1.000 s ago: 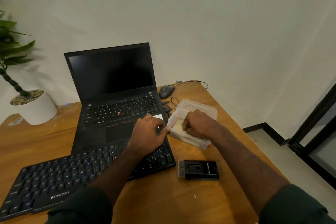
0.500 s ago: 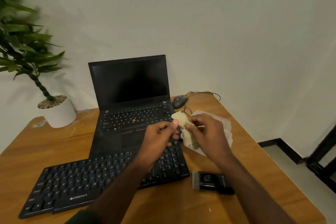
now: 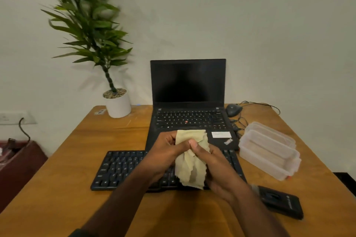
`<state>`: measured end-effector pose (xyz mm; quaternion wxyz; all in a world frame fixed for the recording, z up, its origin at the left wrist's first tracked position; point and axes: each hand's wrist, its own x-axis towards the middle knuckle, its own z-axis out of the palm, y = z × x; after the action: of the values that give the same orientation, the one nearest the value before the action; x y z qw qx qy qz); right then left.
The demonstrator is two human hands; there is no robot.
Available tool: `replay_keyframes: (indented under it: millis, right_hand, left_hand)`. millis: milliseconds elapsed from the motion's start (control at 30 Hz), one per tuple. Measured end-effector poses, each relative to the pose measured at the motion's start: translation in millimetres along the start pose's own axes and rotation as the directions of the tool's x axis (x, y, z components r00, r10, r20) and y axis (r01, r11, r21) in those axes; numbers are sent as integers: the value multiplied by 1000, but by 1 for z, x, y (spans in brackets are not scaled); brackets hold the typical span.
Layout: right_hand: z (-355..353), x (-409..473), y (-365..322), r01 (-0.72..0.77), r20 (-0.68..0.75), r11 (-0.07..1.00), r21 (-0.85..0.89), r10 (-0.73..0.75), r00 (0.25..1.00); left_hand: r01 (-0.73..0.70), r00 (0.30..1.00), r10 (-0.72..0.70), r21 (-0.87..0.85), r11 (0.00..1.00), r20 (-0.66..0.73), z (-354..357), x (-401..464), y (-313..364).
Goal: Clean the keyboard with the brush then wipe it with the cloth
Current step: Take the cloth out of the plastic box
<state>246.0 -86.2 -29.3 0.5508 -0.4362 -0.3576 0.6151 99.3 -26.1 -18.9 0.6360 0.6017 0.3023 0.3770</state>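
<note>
A black external keyboard (image 3: 123, 169) lies on the wooden desk (image 3: 77, 188), in front of an open laptop (image 3: 187, 102). A pale yellow cloth (image 3: 190, 165) hangs crumpled above the keyboard's right half. My left hand (image 3: 167, 154) and my right hand (image 3: 215, 167) both grip it, thumbs meeting near its top. The hands and the cloth hide the keyboard's middle. The black brush (image 3: 279, 202) lies flat on the desk to the right of my right wrist, with its bristles towards the keyboard.
A clear plastic box (image 3: 269, 152) stands right of the keyboard. A wired mouse (image 3: 233, 109) and its cable lie behind the box. A potted plant (image 3: 117, 102) stands at the back left. The desk's edges run close on the left and right.
My right hand lifted the cloth out of the plastic box and both hands brought it over the keyboard. The view swung left and up, showing more of the plant.
</note>
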Motion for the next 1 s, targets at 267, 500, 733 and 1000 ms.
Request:
replay_keyframes:
  millis: [267, 500, 733, 1000]
  right_hand:
    - [44, 15, 24, 7, 54, 990, -144, 1, 999]
    - [63, 26, 40, 64, -101, 997, -50, -69, 992]
    - [71, 22, 39, 64, -104, 996, 56, -58, 993]
    - [72, 22, 35, 60, -211, 961, 271, -2, 977]
  left_hand:
    - [26, 953, -6, 61, 998, -303, -44, -30, -8]
    - [-37, 800, 370, 577, 816, -472, -56, -41, -23]
    - [-55, 825, 468, 779, 624, -317, -49, -39, -37]
    - [-48, 771, 579, 882, 470, -267, -48, -49, -46]
